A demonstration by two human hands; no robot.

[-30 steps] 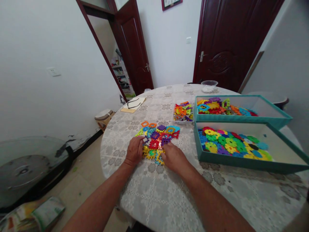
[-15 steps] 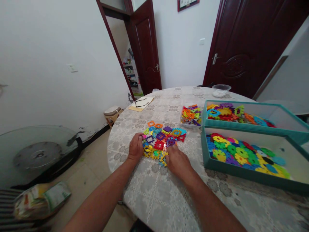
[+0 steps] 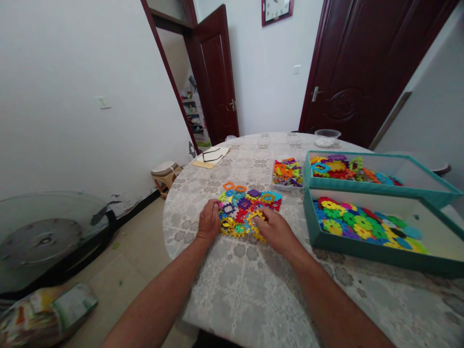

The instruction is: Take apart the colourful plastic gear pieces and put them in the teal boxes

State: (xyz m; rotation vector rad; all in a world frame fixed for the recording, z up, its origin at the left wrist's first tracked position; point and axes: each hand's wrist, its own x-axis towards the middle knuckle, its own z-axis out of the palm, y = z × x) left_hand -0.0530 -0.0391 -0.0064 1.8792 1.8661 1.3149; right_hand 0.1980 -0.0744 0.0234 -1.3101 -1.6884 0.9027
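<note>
A colourful patch of toothed plastic building pieces (image 3: 243,205) lies on the table in front of me. At its left edge, my left hand (image 3: 209,220) is closed, fingers together against the border pieces; the fingertips are partly hidden. My right hand (image 3: 277,229) pinches a yellow toothed frame piece (image 3: 258,231) between thumb and fingers, tilted up at the near right corner of the patch. Orange frame pieces (image 3: 229,185) stick out at the far edge. Whether the yellow piece is joined to the patch I cannot tell.
To the right stand two teal boxes, the nearer one (image 3: 366,261) with round notched discs, the farther one (image 3: 431,169) with toothed frames. A small clear tray (image 3: 286,185) of pieces sits beside them. Glasses (image 3: 212,155) lie on paper; a clear bowl (image 3: 328,135) stands behind.
My right hand has lifted and tilted the yellow frame piece at the near right corner. My left hand stays at the left edge. The view has shifted slightly.
</note>
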